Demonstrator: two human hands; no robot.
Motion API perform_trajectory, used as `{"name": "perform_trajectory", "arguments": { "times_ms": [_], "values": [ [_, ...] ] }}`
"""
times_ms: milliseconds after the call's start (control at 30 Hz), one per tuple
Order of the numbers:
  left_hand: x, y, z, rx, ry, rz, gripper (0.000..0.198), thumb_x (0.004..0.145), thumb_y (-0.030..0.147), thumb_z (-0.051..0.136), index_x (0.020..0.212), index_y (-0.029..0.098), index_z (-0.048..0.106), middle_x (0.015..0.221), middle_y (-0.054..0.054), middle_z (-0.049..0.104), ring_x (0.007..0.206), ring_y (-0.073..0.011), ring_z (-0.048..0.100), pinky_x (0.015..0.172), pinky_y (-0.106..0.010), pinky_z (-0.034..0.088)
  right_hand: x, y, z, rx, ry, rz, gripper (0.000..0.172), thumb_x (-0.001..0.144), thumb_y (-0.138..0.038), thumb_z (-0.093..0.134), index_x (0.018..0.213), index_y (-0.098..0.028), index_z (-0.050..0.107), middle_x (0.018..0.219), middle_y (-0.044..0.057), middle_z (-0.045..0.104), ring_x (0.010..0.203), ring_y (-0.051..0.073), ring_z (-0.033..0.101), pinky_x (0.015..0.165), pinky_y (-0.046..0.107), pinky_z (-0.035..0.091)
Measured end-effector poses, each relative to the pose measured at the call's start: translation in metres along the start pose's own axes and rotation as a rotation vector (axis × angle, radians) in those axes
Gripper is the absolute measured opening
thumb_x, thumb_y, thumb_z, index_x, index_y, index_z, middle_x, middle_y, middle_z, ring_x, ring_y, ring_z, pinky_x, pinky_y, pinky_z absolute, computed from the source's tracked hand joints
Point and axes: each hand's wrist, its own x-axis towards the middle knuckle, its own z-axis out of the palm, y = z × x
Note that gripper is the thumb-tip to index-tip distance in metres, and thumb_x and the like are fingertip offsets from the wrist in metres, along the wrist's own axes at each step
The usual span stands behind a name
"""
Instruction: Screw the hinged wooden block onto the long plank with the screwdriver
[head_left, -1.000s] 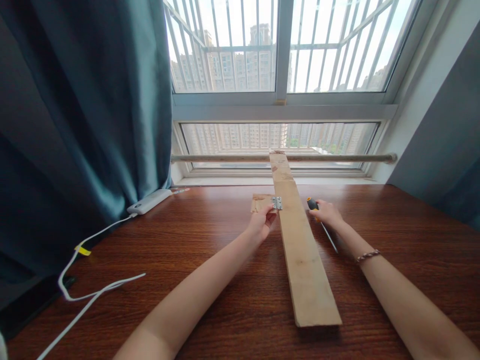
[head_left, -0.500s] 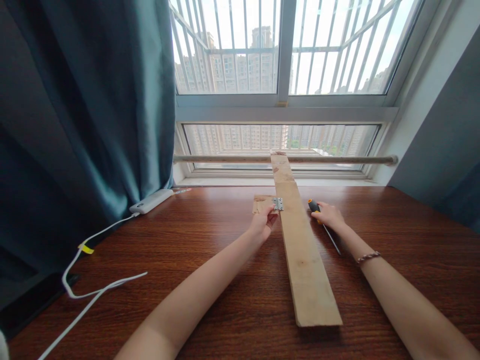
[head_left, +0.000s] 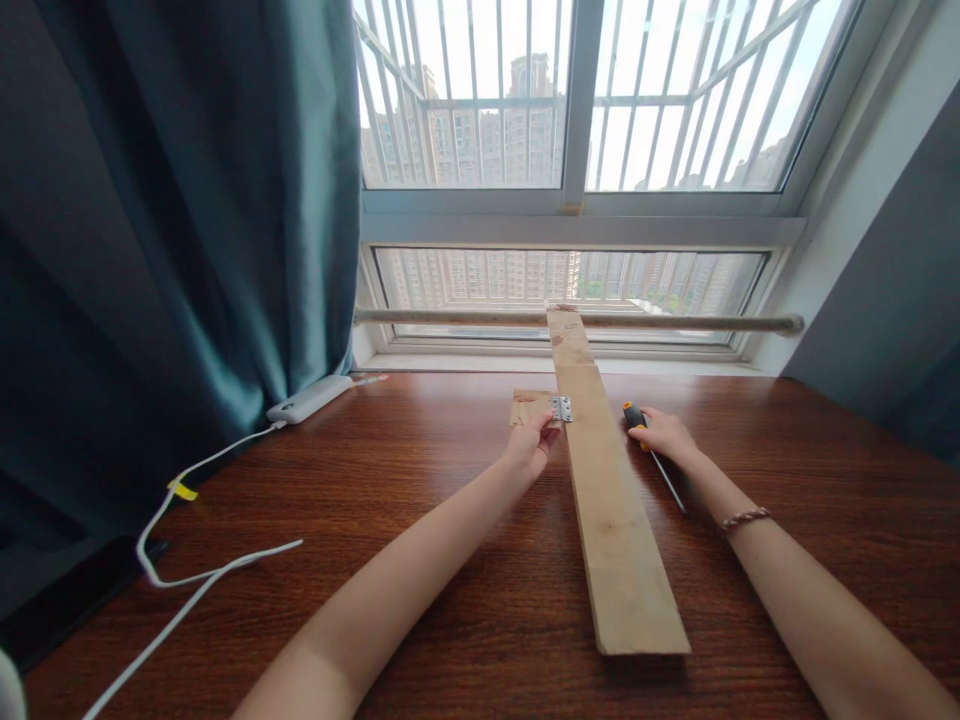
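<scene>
A long pale wooden board lies lengthwise on the brown table, its far end toward the window. A metal hinge spans its left edge and a small wooden piece beside it. My left hand grips the small piece near the hinge, thumb on top and fingers curled beneath. To the right of the board, my right hand is closed around a screwdriver with a black and orange handle. Its thin metal shaft points back toward me, down and right, away from the hinge.
A white power strip sits by the dark blue curtain at the left. Its white cable loops across the table's left side. Beyond the table, a horizontal rail runs before the window. The brown table spans the foreground.
The whole view has shifted slightly, so everything appears a little further right. Both hands keep their holds, and the board, hinge and small piece stay in the same arrangement.
</scene>
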Motion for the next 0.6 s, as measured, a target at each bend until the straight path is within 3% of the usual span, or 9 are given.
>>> {"name": "perform_trajectory", "arguments": {
  "times_ms": [600],
  "values": [
    [-0.0007,0.0009,0.0008,-0.027,-0.018,0.009,0.017,0.075,-0.006,0.056,0.076,0.010,0.061,0.079,-0.008,0.068,0.067,-0.0113,0.063,0.061,-0.020,0.053,0.0061,0.0089,0.0024,0.001,-0.051,0.042,0.068,0.073,-0.071,0.046,0.118,-0.022,0.058,0.110,0.015,0.064,0.103,0.034,0.060,0.079,0.040,0.046]
  ]
}}
